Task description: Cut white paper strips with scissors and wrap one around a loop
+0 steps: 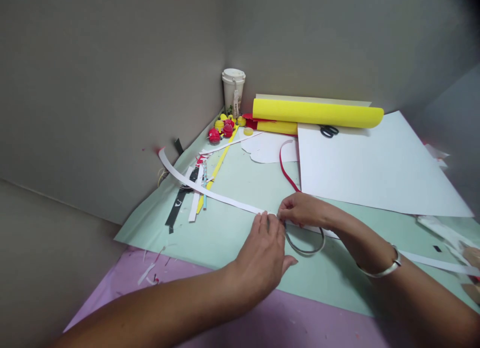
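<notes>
My left hand (264, 250) lies with its fingers stretched out on the near end of a long white paper strip (221, 197), the thumb apart. The far end of that strip curls up at the left. My right hand (302, 210) touches the left fingertips, its thumb and forefinger pinched at the strip's end. From this pinch a narrow dark-and-white strip (306, 252) bends in a loop under the right wrist. A curved red strip (288, 174) runs up behind the right hand. What lies exactly between the right fingertips is partly hidden.
A white sheet (360, 170) with black scissors (329, 132) lies behind the right arm. Beyond are a yellow roll (318, 112), red and yellow balls (221, 129) and a lidded cup (233, 90). Strip scraps (195, 193) lie left. Another person's hand (471, 256) shows at the right edge.
</notes>
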`<state>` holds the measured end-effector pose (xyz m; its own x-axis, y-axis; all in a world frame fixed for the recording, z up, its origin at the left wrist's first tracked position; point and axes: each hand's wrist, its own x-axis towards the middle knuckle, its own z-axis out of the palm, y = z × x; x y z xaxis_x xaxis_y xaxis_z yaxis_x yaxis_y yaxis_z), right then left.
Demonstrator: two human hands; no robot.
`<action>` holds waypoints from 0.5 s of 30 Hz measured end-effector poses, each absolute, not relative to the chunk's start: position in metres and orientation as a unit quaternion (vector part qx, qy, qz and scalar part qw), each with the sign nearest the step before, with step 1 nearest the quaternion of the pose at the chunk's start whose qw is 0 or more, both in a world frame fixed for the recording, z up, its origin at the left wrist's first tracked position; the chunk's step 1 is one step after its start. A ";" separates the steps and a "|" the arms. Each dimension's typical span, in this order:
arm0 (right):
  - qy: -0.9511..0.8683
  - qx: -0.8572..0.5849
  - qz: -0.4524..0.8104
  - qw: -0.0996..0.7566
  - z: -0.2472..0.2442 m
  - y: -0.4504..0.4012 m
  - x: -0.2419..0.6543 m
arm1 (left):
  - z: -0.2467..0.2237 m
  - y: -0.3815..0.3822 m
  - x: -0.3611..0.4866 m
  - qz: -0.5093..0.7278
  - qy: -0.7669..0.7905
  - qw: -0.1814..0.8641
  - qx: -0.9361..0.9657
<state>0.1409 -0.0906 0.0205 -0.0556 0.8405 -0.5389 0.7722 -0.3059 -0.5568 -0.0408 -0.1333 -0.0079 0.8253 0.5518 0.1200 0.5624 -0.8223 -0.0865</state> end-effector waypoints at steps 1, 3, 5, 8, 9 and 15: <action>-0.589 -0.687 0.425 0.037 0.021 -0.090 0.140 | -0.008 -0.133 -0.041 -0.043 -0.293 0.057 -0.953; -0.590 -0.688 0.422 0.032 0.022 -0.089 0.139 | -0.008 -0.133 -0.041 -0.038 -0.296 0.053 -0.953; -0.592 -0.690 0.416 0.025 0.023 -0.088 0.137 | -0.007 -0.132 -0.041 -0.032 -0.297 0.050 -0.953; -0.594 -0.696 0.404 0.012 0.024 -0.087 0.135 | -0.007 -0.132 -0.041 -0.030 -0.295 0.049 -0.954; -0.595 -0.697 0.399 0.007 0.024 -0.086 0.135 | -0.008 -0.132 -0.041 -0.030 -0.294 0.049 -0.954; -0.605 -0.699 0.379 -0.026 0.032 -0.083 0.128 | -0.009 -0.133 -0.041 -0.033 -0.290 0.053 -0.955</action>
